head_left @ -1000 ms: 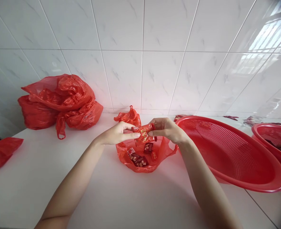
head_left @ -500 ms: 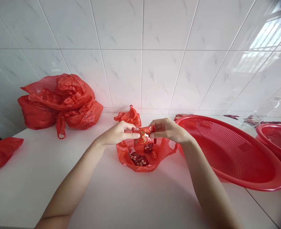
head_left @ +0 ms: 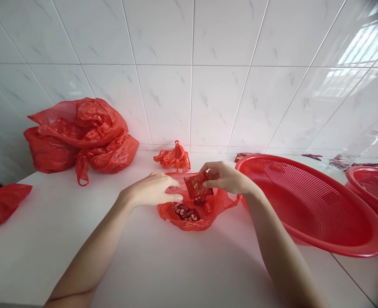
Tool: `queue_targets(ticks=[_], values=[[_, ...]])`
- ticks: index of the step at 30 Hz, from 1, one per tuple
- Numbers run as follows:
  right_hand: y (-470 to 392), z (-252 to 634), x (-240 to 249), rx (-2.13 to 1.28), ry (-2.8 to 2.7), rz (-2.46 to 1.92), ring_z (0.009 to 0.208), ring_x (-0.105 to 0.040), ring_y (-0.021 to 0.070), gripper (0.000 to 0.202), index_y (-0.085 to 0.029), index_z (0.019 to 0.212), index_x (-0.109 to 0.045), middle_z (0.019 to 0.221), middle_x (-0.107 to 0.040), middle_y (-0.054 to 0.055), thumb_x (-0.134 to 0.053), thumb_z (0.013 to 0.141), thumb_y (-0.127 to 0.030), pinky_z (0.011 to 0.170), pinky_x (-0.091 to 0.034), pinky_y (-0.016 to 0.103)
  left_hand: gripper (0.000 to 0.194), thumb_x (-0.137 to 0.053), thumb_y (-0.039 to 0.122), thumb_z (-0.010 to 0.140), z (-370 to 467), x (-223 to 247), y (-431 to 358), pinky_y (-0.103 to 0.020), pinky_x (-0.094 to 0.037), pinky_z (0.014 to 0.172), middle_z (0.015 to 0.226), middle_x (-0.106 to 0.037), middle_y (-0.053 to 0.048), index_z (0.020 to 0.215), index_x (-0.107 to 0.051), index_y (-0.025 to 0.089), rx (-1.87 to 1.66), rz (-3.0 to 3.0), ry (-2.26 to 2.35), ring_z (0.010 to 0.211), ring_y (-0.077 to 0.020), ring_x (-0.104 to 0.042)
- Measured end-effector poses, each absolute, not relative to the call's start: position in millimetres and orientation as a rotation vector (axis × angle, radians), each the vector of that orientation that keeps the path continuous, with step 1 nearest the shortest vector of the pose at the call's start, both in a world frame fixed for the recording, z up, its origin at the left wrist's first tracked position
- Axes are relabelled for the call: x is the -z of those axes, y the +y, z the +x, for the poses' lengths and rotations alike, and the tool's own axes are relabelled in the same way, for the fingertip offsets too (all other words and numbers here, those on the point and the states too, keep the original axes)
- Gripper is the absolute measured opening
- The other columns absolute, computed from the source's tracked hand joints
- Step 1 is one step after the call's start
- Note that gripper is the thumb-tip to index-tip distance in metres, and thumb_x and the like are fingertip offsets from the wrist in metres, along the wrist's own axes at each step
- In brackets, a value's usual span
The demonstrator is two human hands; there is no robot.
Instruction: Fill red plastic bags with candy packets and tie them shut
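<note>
Head view, centre of frame: left hand (head_left: 149, 189) half open, apparently empty, while right hand (head_left: 230, 178) pinches packet (head_left: 194, 187) by one side, a narrow hold that could slip.

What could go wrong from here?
Drop: only the right hand pinches the red packet, near one edge, so it might twist or slip.
Snag: the open bag has a thin, floppy rim near the left hand, whose fingers might catch it.
Bump: the right forearm, close beside the large basket, might nudge it.

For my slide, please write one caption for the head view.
Right hand holds a red packet above an open bag.
</note>
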State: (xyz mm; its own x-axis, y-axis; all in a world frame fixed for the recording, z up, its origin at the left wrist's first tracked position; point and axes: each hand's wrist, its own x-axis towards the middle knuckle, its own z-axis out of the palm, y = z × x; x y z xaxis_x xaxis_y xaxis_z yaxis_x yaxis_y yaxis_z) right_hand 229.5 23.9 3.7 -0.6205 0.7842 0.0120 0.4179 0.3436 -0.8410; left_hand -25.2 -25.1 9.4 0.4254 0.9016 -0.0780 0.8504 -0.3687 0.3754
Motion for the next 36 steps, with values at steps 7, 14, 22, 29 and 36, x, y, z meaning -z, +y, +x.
queue_targets(ticks=[7,14,22,29,36], values=[[23,215,7,-1.130,-2.355,-1.099,0.066,-0.062,0.0174,0.015,-0.022,0.091,-0.064,0.077,-0.070,0.002,-0.067,0.077,-0.023,0.058,-0.046,0.029,0.027,-0.057,0.041,0.081,-28,-3,-25,-0.029,-0.021,0.051,0.063,-0.051,-0.001,0.063,-0.052,0.021,-0.061,2.224,1.542,0.051,-0.0149,-0.040],[24,214,22,-0.934,-2.432,-1.265,0.101,-0.062,0.0250,0.030,-0.025,0.111,-0.066,0.104,-0.068,0.008,-0.064,0.082,-0.033,0.074,-0.051,0.033,0.036,-0.062,0.036,0.076,-28,0,-24,-0.031,-0.017,0.052,0.059,-0.039,0.001,0.058,-0.036,0.020,-0.092,2.187,1.576,0.045,-0.0120,-0.028],[13,222,5,-0.842,-2.585,-1.479,0.127,-0.050,0.0351,0.063,-0.026,0.135,-0.057,0.138,-0.056,0.012,-0.071,0.074,-0.035,0.078,-0.052,0.037,0.038,-0.071,0.040,0.060,-25,3,-24,-0.030,-0.021,0.055,0.063,-0.044,0.000,0.054,-0.038,0.021,0.080,2.167,1.637,0.051,-0.0157,-0.040],[1,238,-12,-0.739,-2.662,-1.444,0.147,-0.027,0.0364,0.075,-0.027,0.149,-0.045,0.157,-0.039,0.007,-0.068,0.078,-0.038,0.108,-0.040,0.048,0.042,-0.072,0.040,0.056,-30,-5,-24,-0.030,-0.022,0.053,0.061,-0.042,-0.001,0.050,-0.035,0.021,0.108,2.226,1.666,0.060,-0.0196,-0.045],[-9,256,-27,-0.478,-2.564,-1.373,0.152,-0.014,0.0317,0.063,-0.030,0.148,-0.045,0.160,-0.033,0.003,-0.059,0.087,-0.040,0.116,-0.033,0.051,0.029,-0.067,0.039,0.066,-43,-10,-22,-0.029,-0.032,0.063,0.055,-0.048,-0.001,0.052,-0.047,0.022,0.019,2.282,1.772,0.065,-0.0230,-0.051]])
